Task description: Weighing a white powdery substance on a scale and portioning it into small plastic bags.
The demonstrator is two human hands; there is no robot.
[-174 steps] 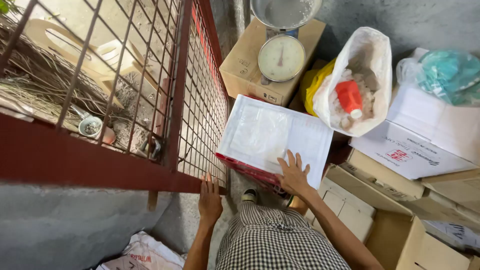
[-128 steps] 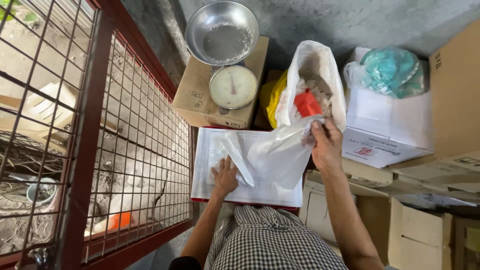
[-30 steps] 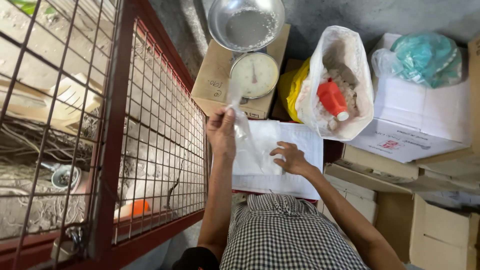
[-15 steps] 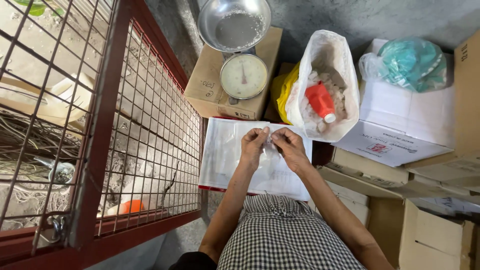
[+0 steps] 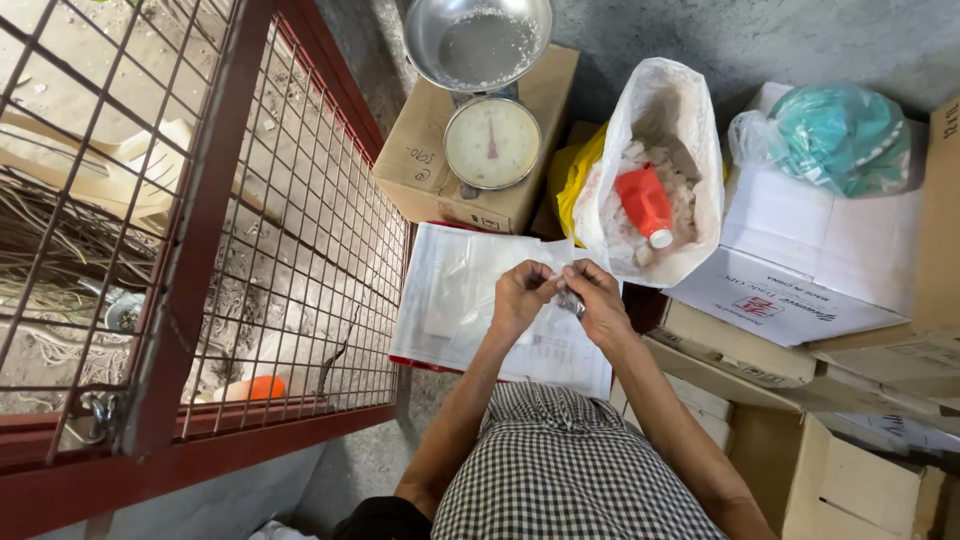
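**Both hands pinched on a clear plastic bag**

Head view, looking straight down. Left hand (image 5: pixel 520 297) and right hand (image 5: pixel 598 297) brought together, fingertips nearly touching, both closed in a pinch on the edge of a thin clear plastic bag (image 5: pixel 462 292). Bag draped leftward from the fingers, lying over a stack of flat clear bags (image 5: pixel 545 352) with a red edge showing underneath. Small dark item between the right fingers, too small to tell. Checked fabric over the lap below the forearms.

Just beyond the hands, a white sack (image 5: pixel 655 170) standing open, pale lumps inside and a red bottle (image 5: pixel 643 203) with a white cap lying on top. Yellow bag (image 5: pixel 575 185) wedged beside the sack. Farther up, a dial scale (image 5: pixel 492 143) with a metal bowl (image 5: pixel 478 42), set on a cardboard box (image 5: pixel 545 110). On the right, a white carton (image 5: pixel 800 250) carrying a teal bundle in clear plastic (image 5: pixel 835 135), with more brown boxes below. On the left, a red wire-mesh cage (image 5: pixel 215 200), an orange object (image 5: pixel 262 387) behind the mesh.
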